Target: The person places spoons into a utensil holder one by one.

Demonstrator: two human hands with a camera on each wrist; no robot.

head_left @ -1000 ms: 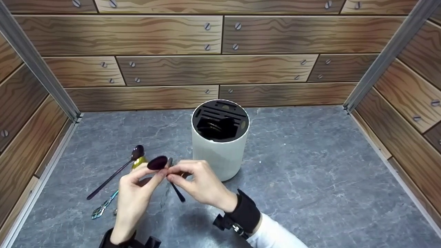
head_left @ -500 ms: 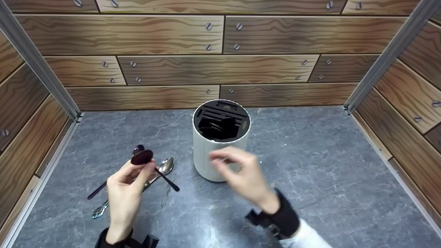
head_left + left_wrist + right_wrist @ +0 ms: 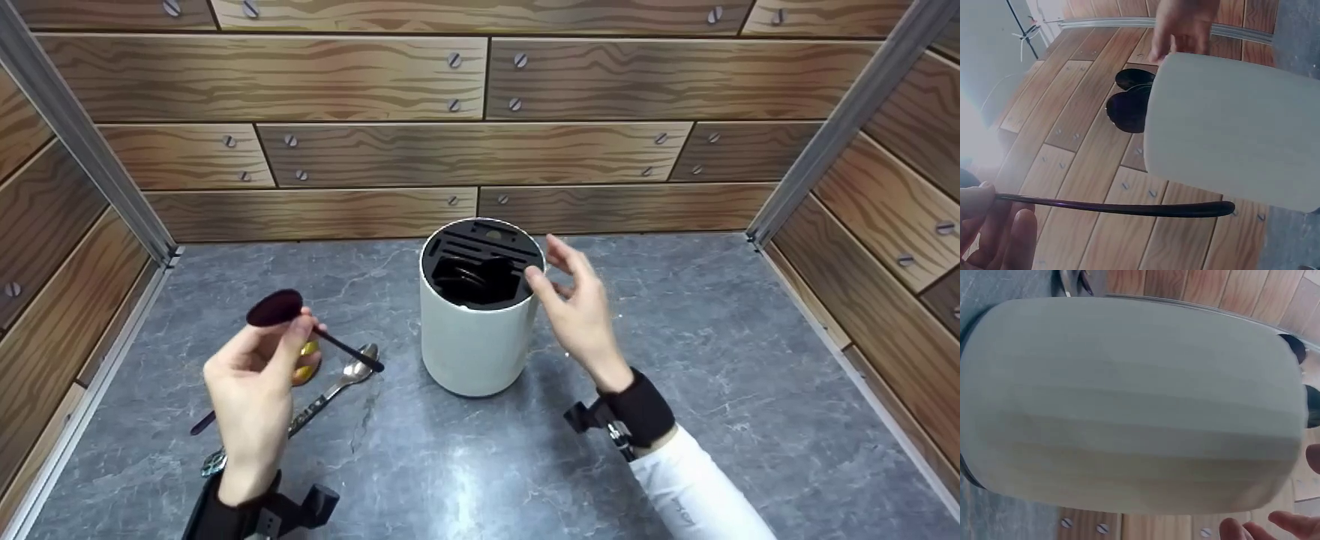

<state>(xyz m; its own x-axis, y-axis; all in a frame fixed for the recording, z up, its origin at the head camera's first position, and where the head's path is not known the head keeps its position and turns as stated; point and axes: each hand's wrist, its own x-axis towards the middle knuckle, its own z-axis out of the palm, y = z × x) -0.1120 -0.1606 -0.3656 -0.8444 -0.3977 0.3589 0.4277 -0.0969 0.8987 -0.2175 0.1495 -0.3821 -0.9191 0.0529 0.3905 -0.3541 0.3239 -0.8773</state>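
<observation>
A dark purple spoon (image 3: 274, 308) is pinched near its bowl between thumb and fingers of my left hand (image 3: 251, 382). Its thin handle points right, above the floor. Just right of centre stands a white cylindrical utensil holder (image 3: 480, 345) with a black slotted top. My right hand (image 3: 585, 311) is at the holder's right rim, fingers spread and holding nothing; whether the thumb touches the rim I cannot tell. Dark spoon bowls (image 3: 1129, 109) stick out of the holder's top in the left wrist view.
A silver spoon with an ornate handle (image 3: 322, 402) lies left of the holder. Behind my left hand are a shiny yellow piece (image 3: 306, 364) and another dark handle (image 3: 202, 422), both partly hidden. Wood-patterned walls (image 3: 375, 154) enclose the grey marbled surface (image 3: 720, 360).
Both hands were together at the dark spoon; the right hand has left it and moved right to the holder's rim. My left hand has shifted left with the spoon.
</observation>
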